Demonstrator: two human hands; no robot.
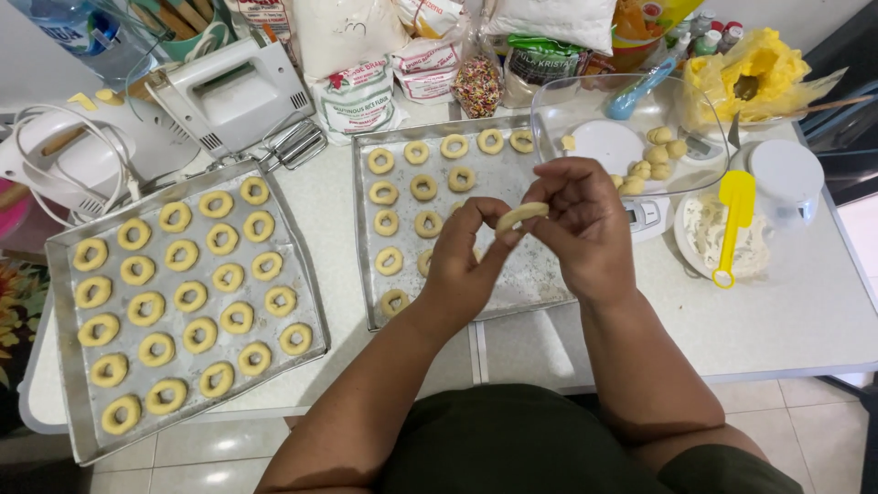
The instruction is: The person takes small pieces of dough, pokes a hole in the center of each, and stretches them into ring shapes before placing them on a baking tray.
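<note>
From the head camera I see both forearms reaching up from the bottom edge and meeting above the nearer baking tray (pixel 526 284) on the surface (pixel 786 320). My left hand (pixel 462 261) curls upward, its grip pinched shut on one end of a small dough strip (pixel 521 216). My right hand (pixel 581 220) arches over, fingers closed on the other end. A second tray (pixel 64 252) full of dough rings (pixel 197 297) lies to the left.
</note>
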